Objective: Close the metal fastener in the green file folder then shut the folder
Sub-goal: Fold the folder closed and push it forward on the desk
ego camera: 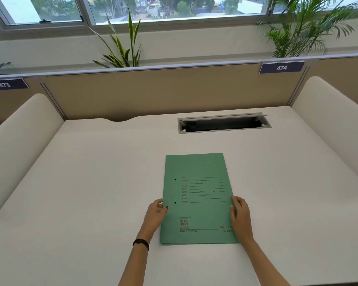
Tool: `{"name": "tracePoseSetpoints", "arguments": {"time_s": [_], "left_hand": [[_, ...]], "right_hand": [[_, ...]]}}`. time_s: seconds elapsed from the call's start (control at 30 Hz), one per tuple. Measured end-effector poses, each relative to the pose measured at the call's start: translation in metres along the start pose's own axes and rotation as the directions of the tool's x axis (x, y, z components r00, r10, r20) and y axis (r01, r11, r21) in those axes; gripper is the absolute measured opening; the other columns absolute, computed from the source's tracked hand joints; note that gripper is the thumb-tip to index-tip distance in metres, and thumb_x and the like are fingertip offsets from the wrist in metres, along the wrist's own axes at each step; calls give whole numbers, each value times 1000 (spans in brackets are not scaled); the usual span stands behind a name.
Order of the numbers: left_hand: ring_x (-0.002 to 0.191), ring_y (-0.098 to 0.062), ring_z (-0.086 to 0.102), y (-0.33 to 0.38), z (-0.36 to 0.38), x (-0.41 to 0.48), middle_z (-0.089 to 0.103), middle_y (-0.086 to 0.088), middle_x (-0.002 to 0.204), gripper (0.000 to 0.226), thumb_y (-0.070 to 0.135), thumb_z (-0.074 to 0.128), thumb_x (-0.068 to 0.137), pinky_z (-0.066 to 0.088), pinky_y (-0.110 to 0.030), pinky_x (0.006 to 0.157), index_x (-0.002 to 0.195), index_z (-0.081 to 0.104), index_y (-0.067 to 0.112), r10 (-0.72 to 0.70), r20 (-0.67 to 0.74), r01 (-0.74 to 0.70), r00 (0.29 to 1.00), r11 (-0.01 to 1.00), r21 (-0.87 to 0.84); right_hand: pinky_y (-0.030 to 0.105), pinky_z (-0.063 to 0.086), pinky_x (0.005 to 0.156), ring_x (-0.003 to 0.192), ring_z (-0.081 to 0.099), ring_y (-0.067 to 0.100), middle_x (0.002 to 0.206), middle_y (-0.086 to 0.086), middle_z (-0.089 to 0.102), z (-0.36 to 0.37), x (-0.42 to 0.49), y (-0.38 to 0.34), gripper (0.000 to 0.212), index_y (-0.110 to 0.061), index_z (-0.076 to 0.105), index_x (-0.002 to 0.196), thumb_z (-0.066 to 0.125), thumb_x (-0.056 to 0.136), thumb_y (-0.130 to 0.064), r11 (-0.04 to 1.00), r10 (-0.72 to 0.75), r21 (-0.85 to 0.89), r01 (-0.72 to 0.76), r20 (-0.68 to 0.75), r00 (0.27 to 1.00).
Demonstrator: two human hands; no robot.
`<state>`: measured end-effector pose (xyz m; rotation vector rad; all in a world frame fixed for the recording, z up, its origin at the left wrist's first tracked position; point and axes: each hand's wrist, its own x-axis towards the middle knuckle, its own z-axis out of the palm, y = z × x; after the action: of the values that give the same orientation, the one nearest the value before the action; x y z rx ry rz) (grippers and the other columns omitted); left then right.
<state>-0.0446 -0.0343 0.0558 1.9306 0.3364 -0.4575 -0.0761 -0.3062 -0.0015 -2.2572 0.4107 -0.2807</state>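
Observation:
A green file folder [196,195] lies shut and flat on the white desk [91,182], front cover up with printed lines and two punch holes near its left edge. The metal fastener is hidden inside. My left hand [156,213] rests at the folder's left edge, thumb on the cover by the lower hole. At the right edge sits my right hand [240,215], its fingers lying along and over that edge. Neither hand lifts the folder.
An open cable tray slot [223,123] is set into the desk behind the folder. A beige partition [153,93] closes the back. Rounded white side dividers [19,137] [329,124] flank the desk. Plants stand behind the partition.

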Motion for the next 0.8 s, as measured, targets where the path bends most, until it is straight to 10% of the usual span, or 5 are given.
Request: {"name": "tracePoseSetpoints", "arguments": {"time_s": [0.33,0.63,0.8], "left_hand": [[68,-12,60,-12,-17,-8,64,-5,90,14,22,49,99,50,-17,47,105,49,9,-246,144,248,959,969,-1],[88,-20,64,-5,-32,-25,60,-14,116,43,25,58,94,60,-23,65,130,38,15,-216,476,97,852,960,261],[70,-13,74,2,-34,-26,74,-5,110,53,20,66,89,57,-20,55,131,32,22,-96,565,47,820,994,101]], "right_hand": [[24,37,86,92,41,10,111,8,57,7,0,8,27,-4,55,116,42,94,3,999,-4,-42,1,-60,998],[32,42,90,103,53,31,117,17,59,9,-1,12,36,3,56,118,45,86,14,991,-71,-117,61,-84,994],[38,41,97,113,51,30,125,15,56,6,1,12,43,-2,49,129,41,89,11,1000,-8,-19,6,-106,994]]}}
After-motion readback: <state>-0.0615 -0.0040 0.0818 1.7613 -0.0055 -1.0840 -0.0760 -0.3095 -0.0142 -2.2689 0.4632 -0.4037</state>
